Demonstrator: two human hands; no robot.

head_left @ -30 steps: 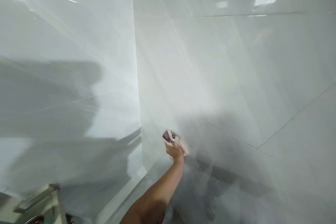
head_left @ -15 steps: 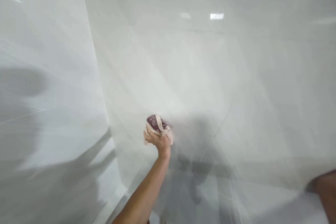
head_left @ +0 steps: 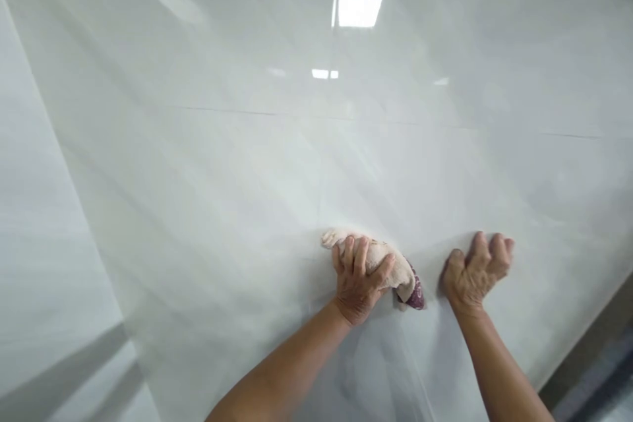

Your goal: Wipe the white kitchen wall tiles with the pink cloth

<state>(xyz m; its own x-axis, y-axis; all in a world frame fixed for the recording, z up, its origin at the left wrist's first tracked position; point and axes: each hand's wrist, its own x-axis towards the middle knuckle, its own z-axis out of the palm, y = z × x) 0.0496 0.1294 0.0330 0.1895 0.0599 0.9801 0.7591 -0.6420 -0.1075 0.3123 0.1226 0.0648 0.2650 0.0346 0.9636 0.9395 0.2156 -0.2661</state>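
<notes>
My left hand (head_left: 357, 290) presses a cloth (head_left: 383, 256) against the glossy, pale marbled wall (head_left: 247, 178). Its fingers lie over the bunched cream-coloured fabric, and a purple patterned end with white marks hangs out to the right. To the right of the cloth, apart from it, my right hand (head_left: 475, 277) rests on the same wall. The fingers of that hand are bent and somewhat apart, with nothing visible in them.
A second pale wall (head_left: 54, 231) meets this one at a corner on the left, with arm shadows on it. Lamps reflect as bright patches (head_left: 359, 12) above. A thin joint line (head_left: 222, 110) crosses the wall. A dark strip (head_left: 588, 343) borders it at lower right.
My left hand has moved right along the wall, away from the corner, and turned with the cloth. My right hand has come into view against the wall. The camera view has shifted right.
</notes>
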